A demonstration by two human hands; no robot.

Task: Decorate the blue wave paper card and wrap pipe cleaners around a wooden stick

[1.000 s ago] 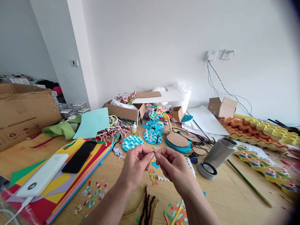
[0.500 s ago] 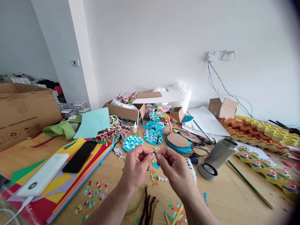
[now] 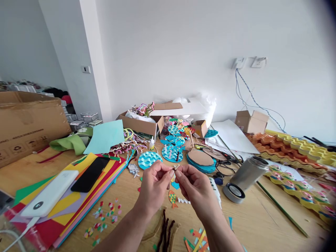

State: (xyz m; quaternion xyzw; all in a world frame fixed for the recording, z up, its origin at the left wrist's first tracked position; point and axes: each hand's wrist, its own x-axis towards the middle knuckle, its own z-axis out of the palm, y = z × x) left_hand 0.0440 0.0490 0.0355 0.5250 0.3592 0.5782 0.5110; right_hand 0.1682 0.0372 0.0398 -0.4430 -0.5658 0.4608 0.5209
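Observation:
My left hand [image 3: 154,187] and my right hand [image 3: 194,185] meet fingertip to fingertip above the middle of the table. Both are closed in a pinch on a small pale piece [image 3: 176,167], its tip poking up between the fingers; its kind is too small to make out. Just below the fingers lies a paper fish [image 3: 172,198] with a green and yellow patterned body, beside a white twisted coil [image 3: 183,201]. Nearer to me, between my forearms, are dark brown fuzzy stems [image 3: 165,231] and tan ones [image 3: 175,236]. A round blue wavy disc [image 3: 150,160] rests beyond my left hand.
Coloured sheets [image 3: 65,218] carry a black phone [image 3: 90,175] and a white power bank [image 3: 49,193] at left. Paper dots [image 3: 102,218] and strips [image 3: 195,239] are scattered nearby. A metal flask [image 3: 248,175], its lid [image 3: 234,192] and a green stick [image 3: 282,208] occupy the right.
The pale piece between my fingertips has turned slightly and shows a little differently. My hands stay pinched together in nearly the same place; the whole view has shifted slightly.

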